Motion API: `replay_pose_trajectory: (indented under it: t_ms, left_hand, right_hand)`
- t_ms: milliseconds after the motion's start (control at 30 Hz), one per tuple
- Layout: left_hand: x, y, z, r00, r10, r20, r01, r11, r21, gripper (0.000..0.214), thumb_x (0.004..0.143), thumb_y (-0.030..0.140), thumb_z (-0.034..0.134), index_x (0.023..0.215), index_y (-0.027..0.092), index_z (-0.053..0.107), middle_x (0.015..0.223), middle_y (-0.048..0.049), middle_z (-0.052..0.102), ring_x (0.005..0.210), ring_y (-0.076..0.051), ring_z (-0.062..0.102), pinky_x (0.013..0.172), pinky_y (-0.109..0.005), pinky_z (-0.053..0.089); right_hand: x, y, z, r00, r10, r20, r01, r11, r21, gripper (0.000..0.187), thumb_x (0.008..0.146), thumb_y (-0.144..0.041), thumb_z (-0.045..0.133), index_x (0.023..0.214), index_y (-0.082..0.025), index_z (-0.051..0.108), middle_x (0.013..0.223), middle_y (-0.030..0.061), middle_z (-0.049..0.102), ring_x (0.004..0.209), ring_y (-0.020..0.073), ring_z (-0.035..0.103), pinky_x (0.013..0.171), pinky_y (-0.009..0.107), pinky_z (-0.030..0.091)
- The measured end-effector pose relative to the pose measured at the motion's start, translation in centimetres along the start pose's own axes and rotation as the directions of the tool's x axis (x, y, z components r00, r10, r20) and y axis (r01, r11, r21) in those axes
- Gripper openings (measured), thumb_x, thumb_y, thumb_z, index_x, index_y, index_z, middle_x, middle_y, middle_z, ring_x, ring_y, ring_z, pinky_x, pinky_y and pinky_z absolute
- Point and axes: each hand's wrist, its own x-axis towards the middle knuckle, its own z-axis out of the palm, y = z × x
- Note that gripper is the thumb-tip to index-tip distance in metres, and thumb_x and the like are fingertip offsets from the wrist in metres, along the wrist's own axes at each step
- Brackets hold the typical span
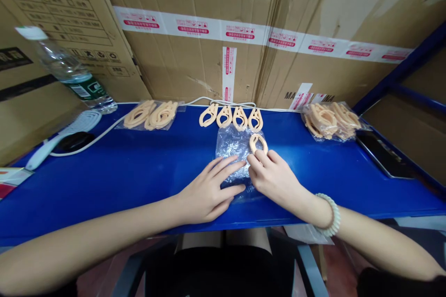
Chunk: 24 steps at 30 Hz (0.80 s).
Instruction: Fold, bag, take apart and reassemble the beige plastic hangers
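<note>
Working both hands over one clear bag

And there it is on my remote feed: the left hand lies palm down, fingers fanned wide over the near part of the clear bag, gripping nothing. I read that spread as a paperweight, since such thin, crinkly film would slide easily on the smooth blue table.

Over to the right hand, and it's a narrow grip: fingers curled on the near end of a beige loop, whose rounded end points away from me. That hold leaves most of the loop showing and steerable, I'd say. It sits at the bag's right edge; whether inside the film or on top, I cannot tell, and the fingers hide the exact pinch.

Just beyond, four matching loops stand in a tidy row, narrow ends away, probably lined up so each is a short reach. Out wide, bagged loops lie off to the left and more filled bags are heaped at the right, apart from the hands, which leaves elbow room. The bottle and brush sit left, the phone far right, all outside the working patch!
</note>
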Motion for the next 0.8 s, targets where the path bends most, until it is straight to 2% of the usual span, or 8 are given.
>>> replay_pose_trajectory:
  t_ms: [100,200,233,333,433,500,667,800]
  left_hand:
    - [0.1,0.0,-0.1,1.0,-0.002,0.02,0.002,1.0,0.002,0.038,0.094,0.017,0.054,0.13,0.022,0.064,0.157,-0.0185,0.037,0.148,-0.039,0.031,0.114,-0.061,0.037]
    - [0.3,0.1,-0.3,0.999,0.006,0.05,-0.008,0.999,0.032,0.037,0.094,0.019,0.053,0.13,0.021,0.064,0.156,-0.0187,0.04,0.147,-0.039,0.034,0.112,-0.059,0.039]
    - [0.5,0.2,-0.4,0.999,0.007,0.053,-0.01,0.998,0.06,0.037,0.094,0.019,0.053,0.129,0.02,0.064,0.156,-0.019,0.04,0.146,-0.039,0.035,0.111,-0.059,0.039]
    - [0.7,1.0,-0.6,0.999,-0.006,0.034,-0.001,0.98,0.198,0.036,0.093,0.022,0.054,0.127,0.015,0.063,0.155,-0.0213,0.042,0.139,-0.041,0.043,0.104,-0.057,0.045]
    - [0.3,2.5,-0.4,0.999,-0.038,-0.027,0.045,0.94,0.338,0.038,0.09,0.02,0.056,0.125,0.009,0.064,0.145,-0.0236,0.053,0.126,-0.041,0.053,0.092,-0.054,0.051]
    - [-0.2,3.8,0.1,0.993,-0.067,-0.095,0.097,0.925,0.367,0.034,0.09,0.019,0.057,0.12,0.008,0.066,0.133,-0.0222,0.062,0.119,-0.039,0.058,0.089,-0.051,0.052]
    - [-1.6,7.3,2.1,0.977,-0.079,-0.196,0.133,0.951,0.279,0.036,0.096,0.027,0.056,0.124,0.008,0.066,0.129,-0.0157,0.068,0.119,-0.031,0.06,0.101,-0.049,0.049]
    - [-1.9,8.3,3.3,0.966,-0.152,-0.21,0.199,0.954,0.225,0.043,0.098,0.034,0.054,0.129,0.007,0.063,0.138,-0.0155,0.064,0.13,-0.034,0.056,0.109,-0.051,0.046]
  right_hand:
    - [0.1,2.2,-0.3,0.998,-0.06,0.024,0.052,0.971,0.232,0.024,0.093,-0.01,0.059,0.071,-0.015,0.068,0.088,0.0109,0.061,0.086,0.0245,0.051,0.067,0.037,0.041]
    - [0.9,6.2,0.5,0.998,-0.031,0.052,0.001,0.865,0.502,0.019,0.098,-0.024,0.057,0.091,-0.014,0.071,0.096,0.0104,0.064,0.089,0.0224,0.054,0.08,0.037,0.048]
    - [1.3,7.8,1.5,0.997,0.029,0.069,-0.059,0.869,0.491,0.02,0.099,-0.02,0.052,0.103,-0.013,0.071,0.1,0.0116,0.066,0.092,0.0234,0.055,0.082,0.038,0.048]
    - [2.9,12.4,5.9,0.969,0.166,0.181,-0.216,0.925,0.311,0.047,0.093,-0.001,0.04,0.136,-0.005,0.057,0.125,0.0197,0.065,0.11,0.0294,0.056,0.093,0.044,0.047]
    - [4.3,15.3,10.4,0.936,0.089,0.339,-0.195,0.936,0.293,0.067,0.083,0.007,0.045,0.149,-0.004,0.043,0.152,0.0207,0.046,0.132,0.0334,0.045,0.103,0.044,0.043]
    - [4.6,16.2,11.9,0.912,0.07,0.404,-0.2,0.937,0.288,0.068,0.082,0.007,0.047,0.148,-0.007,0.045,0.151,0.0194,0.048,0.135,0.0337,0.044,0.104,0.043,0.042]
    - [2.8,16.9,11.0,0.877,0.105,0.47,-0.252,0.932,0.261,0.042,0.082,-0.004,0.059,0.124,-0.006,0.063,0.118,0.0217,0.068,0.111,0.0317,0.062,0.089,0.036,0.048]
    - [-0.8,17.1,8.8,0.841,0.117,0.528,-0.292,0.92,0.262,0.032,0.081,-0.009,0.062,0.112,-0.01,0.067,0.103,0.0147,0.072,0.089,0.0245,0.068,0.081,0.029,0.05]
